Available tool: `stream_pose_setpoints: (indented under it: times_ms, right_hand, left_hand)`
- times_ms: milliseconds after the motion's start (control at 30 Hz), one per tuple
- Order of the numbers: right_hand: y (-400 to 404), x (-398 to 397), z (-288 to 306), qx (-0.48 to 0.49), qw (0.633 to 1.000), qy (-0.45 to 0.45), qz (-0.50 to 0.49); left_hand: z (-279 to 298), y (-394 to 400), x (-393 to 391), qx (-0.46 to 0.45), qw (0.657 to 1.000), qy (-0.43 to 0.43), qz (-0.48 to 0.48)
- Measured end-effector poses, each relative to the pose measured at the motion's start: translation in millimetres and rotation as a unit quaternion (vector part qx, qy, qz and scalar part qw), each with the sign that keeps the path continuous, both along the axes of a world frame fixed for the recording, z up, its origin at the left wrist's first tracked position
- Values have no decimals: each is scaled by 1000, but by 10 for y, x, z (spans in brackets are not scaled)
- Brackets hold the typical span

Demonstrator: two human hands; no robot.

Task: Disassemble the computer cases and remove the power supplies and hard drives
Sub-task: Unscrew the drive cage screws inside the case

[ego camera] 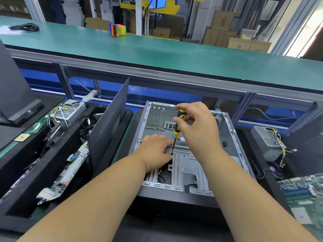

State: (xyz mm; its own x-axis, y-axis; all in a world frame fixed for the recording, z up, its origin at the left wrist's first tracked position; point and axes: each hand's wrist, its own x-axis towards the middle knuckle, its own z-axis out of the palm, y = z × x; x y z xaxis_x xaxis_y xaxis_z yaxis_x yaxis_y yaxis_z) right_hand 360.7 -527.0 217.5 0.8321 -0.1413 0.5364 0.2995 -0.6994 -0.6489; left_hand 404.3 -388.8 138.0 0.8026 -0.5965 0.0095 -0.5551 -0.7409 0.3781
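The computer case (185, 151) lies on its side on the bench (122, 154) straight in front of the person, its open face up, so that the metal drive bracket (187, 165) inside can be reached from above; the detached side panel (108, 130) leans upright just to the left, probably set there to be out of the way. The right hand (197, 124) grasps the yellow-and-black screwdriver (179, 126) near the top of its handle, fingers curled round it, and holds it nearly upright; the tip sits on a screw (172, 154) in the bracket, which suggests the bracket is being unfastened. The left hand (157, 151) lies on the bracket with fingers spread and fairly flat, fingertips just beside the shaft; it grips nothing, and seems to steady the tool or the plate. One power supply (70, 111) already lies out on the left, another power supply (267, 142) on the right beside a bare motherboard (304, 194); no hard drive is plainly visible.
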Motion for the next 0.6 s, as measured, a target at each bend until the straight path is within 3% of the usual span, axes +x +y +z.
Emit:
stream_pose_setpoints:
  times_ms: [367, 600]
  right_hand:
    - [-2, -49, -5, -30, 995, 62, 72]
    - [-25, -39, 9, -49, 998, 6, 37]
  left_hand:
    - [-11, 0, 12, -2, 1000, 2, -2]
    - [0, -2, 1, -6, 1000, 10, -1]
